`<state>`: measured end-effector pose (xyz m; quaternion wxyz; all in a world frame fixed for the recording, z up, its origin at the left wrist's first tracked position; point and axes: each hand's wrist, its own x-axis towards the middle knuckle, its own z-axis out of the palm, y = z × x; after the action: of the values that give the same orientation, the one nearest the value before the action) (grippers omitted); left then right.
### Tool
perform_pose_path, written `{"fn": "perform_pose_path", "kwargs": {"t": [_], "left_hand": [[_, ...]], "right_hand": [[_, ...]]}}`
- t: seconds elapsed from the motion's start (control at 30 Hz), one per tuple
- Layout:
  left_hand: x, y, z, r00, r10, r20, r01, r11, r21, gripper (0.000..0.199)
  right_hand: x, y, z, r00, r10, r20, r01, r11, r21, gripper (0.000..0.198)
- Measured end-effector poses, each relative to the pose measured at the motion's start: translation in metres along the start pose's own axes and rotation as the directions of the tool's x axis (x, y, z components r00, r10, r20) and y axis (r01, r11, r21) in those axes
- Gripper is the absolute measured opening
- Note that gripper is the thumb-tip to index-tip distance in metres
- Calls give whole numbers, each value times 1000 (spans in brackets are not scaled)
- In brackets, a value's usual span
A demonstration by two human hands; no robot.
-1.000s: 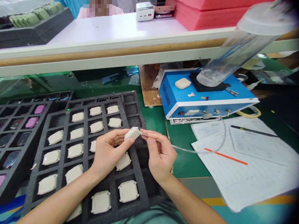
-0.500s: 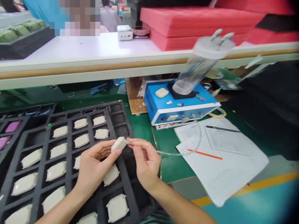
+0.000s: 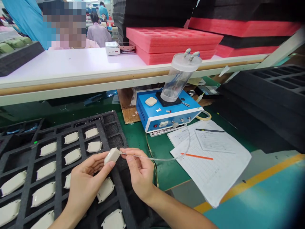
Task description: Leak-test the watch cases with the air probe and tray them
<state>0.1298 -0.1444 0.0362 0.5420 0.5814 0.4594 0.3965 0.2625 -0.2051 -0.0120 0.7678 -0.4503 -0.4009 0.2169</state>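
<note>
Between the thumb and fingers of my left hand is a cream watch-like case, held tilted above the foam tray. My right hand pinches the end of a thin clear tube against the side of that case; the exact contact is too small to make out. From there the tube curves to the front of a blue box-shaped machine, on which a clear cylinder stands. Below my hands, a black foam tray holds several similar cream cases in its compartments.
Papers with an orange stick and a black pen lie right of my hands. A white shelf crosses above, carrying red foam trays. Black foam trays are stacked at right. A person sits across the shelf.
The view has turned right and tilted up a little, so the bench things appear further left. Both hands keep the same hold, with the tube end still at the case.
</note>
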Motion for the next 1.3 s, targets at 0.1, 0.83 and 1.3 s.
{"fn": "perform_pose_path", "kwargs": {"t": [0.1,0.83,1.3], "left_hand": [[0,1,0,1000,-2,1,2,1000,-12,40],[-3,-9,-1,998,26,66,-24,999,-33,31],[-8,-8,0,996,-11,93,18,997,-77,27]], "right_hand": [[0,0,0,1000,1,-3,-1,1000,-1,16],[-6,-2,-4,996,91,8,-91,996,8,16],[-9,-5,-5,993,113,-16,-114,993,-32,13]]}}
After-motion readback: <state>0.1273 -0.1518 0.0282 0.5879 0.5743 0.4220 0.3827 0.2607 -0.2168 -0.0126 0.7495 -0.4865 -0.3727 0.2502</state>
